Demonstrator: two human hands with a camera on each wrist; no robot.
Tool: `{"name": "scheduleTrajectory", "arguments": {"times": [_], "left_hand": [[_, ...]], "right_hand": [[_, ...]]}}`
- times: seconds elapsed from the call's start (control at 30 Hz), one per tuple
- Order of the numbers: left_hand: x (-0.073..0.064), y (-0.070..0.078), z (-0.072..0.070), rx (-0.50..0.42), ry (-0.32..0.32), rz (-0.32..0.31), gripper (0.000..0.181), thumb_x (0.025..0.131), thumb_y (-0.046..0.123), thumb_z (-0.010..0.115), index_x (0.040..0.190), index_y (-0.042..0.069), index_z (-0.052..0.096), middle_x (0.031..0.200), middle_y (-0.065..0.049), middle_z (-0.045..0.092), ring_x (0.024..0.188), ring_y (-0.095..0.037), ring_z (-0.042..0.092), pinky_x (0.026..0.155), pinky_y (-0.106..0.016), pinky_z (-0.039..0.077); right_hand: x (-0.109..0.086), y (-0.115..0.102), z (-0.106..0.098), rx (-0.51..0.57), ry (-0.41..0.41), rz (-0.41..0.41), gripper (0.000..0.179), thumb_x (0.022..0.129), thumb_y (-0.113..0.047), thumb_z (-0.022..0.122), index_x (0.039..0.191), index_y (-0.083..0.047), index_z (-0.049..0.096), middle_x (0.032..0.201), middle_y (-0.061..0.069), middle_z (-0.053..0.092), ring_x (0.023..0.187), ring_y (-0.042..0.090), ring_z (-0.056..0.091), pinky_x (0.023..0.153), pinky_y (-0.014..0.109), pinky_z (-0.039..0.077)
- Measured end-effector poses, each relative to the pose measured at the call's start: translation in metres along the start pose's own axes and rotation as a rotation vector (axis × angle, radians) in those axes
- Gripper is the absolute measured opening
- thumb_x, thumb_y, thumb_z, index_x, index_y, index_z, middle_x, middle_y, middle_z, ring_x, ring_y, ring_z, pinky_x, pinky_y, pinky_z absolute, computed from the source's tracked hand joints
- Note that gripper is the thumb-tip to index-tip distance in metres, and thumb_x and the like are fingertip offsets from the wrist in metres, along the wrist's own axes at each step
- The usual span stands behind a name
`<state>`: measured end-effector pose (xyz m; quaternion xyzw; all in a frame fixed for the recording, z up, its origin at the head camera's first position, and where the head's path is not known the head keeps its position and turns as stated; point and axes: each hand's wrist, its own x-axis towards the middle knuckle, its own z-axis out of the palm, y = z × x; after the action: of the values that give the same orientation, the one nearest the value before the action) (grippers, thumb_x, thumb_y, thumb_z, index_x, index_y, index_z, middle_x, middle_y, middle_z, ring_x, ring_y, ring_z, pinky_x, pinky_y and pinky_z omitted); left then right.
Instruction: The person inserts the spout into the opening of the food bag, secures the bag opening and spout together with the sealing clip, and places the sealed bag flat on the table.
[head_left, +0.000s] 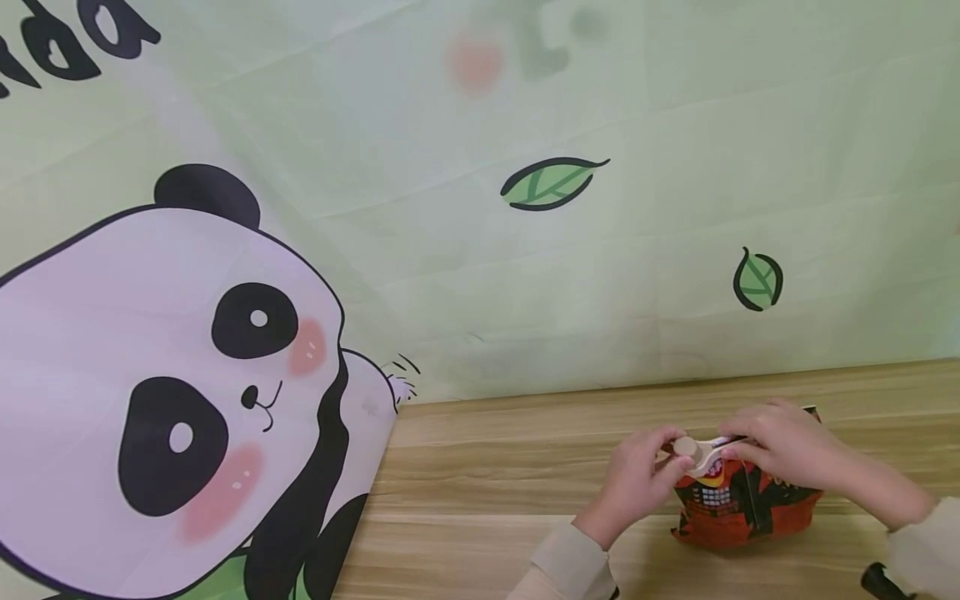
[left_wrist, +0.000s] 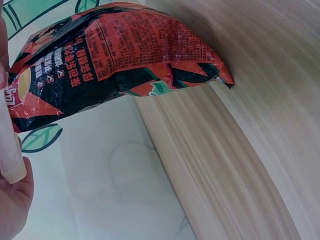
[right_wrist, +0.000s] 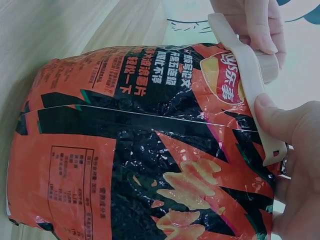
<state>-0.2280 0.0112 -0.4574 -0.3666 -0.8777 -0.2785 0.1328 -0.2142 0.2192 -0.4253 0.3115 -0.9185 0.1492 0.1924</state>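
A red and black chip bag (head_left: 750,512) stands on the wooden table with its top end up. Across its top edge lies a white bag clip (right_wrist: 250,75) with a round cap-like part at one end. My left hand (head_left: 633,475) pinches that round end between thumb and fingers. On the other side, my right hand (head_left: 791,442) grips the clip together with the bag's top, the thumb pressed on the clip in the right wrist view. The left wrist view shows the printed side of the bag (left_wrist: 145,45), bulging toward its lower seam.
The wooden table (head_left: 480,508) extends to the left of the bag. Behind it hangs a pale green backdrop (head_left: 645,108) with a printed panda and leaves. A small black object (head_left: 881,582) shows below the right sleeve.
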Motion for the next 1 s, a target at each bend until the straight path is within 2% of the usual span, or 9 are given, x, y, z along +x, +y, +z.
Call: {"name": "scheduleTrajectory", "arguments": {"times": [0.13, 0.2, 0.47, 0.6, 0.83, 1.0], "left_hand": [[0.0008, 0.0020, 0.0015, -0.088, -0.069, -0.094, 0.030, 0.080, 0.036, 0.063, 0.103, 0.019, 0.055, 0.092, 0.009, 0.061, 0.080, 0.004, 0.050, 0.064, -0.004, 0.034], [0.0013, 0.0028, 0.0029, -0.107, -0.082, -0.109, 0.033, 0.078, 0.038, 0.064, 0.103, 0.018, 0.054, 0.094, 0.009, 0.060, 0.081, 0.005, 0.051, 0.066, -0.005, 0.036], [0.0026, 0.0047, 0.0072, -0.081, -0.052, -0.058, 0.048, 0.075, 0.034, 0.067, 0.113, 0.014, 0.046, 0.101, 0.004, 0.060, 0.084, 0.003, 0.053, 0.069, -0.002, 0.036], [0.0027, 0.0054, 0.0076, -0.086, -0.058, -0.056, 0.053, 0.075, 0.033, 0.067, 0.118, 0.014, 0.043, 0.105, 0.003, 0.060, 0.089, 0.003, 0.054, 0.071, -0.002, 0.037], [0.0030, 0.0079, 0.0061, -0.035, -0.050, -0.042, 0.052, 0.075, 0.033, 0.068, 0.117, 0.014, 0.044, 0.102, 0.005, 0.061, 0.084, 0.003, 0.053, 0.068, -0.001, 0.035], [0.0027, 0.0095, 0.0056, -0.015, -0.059, -0.058, 0.051, 0.076, 0.033, 0.067, 0.116, 0.014, 0.043, 0.103, 0.004, 0.060, 0.083, 0.001, 0.053, 0.067, -0.001, 0.034]], "right_hand": [[-0.0005, 0.0010, 0.0022, 0.006, 0.025, -0.030, 0.018, 0.069, -0.023, 0.072, 0.069, -0.031, 0.056, 0.068, -0.026, 0.048, 0.062, -0.008, 0.040, 0.068, 0.044, 0.042], [-0.0006, 0.0017, 0.0037, 0.000, 0.052, -0.053, 0.021, 0.067, -0.022, 0.072, 0.067, -0.031, 0.054, 0.065, -0.027, 0.044, 0.060, -0.008, 0.036, 0.067, 0.041, 0.042], [-0.0006, 0.0034, 0.0069, -0.026, 0.149, -0.118, 0.026, 0.061, -0.022, 0.075, 0.063, -0.031, 0.050, 0.064, -0.027, 0.037, 0.061, -0.006, 0.035, 0.066, 0.034, 0.039], [-0.0009, 0.0027, 0.0066, -0.023, 0.147, -0.108, 0.026, 0.060, -0.023, 0.075, 0.063, -0.031, 0.050, 0.065, -0.026, 0.040, 0.062, -0.004, 0.039, 0.067, 0.034, 0.039], [-0.0028, 0.0024, 0.0075, -0.017, 0.132, -0.093, 0.022, 0.060, -0.023, 0.075, 0.065, -0.030, 0.055, 0.067, -0.026, 0.048, 0.064, 0.000, 0.046, 0.071, 0.037, 0.038], [-0.0042, 0.0025, 0.0078, 0.003, 0.121, -0.079, 0.020, 0.061, -0.021, 0.075, 0.070, -0.029, 0.059, 0.071, -0.023, 0.055, 0.067, 0.000, 0.051, 0.074, 0.037, 0.037]]}}
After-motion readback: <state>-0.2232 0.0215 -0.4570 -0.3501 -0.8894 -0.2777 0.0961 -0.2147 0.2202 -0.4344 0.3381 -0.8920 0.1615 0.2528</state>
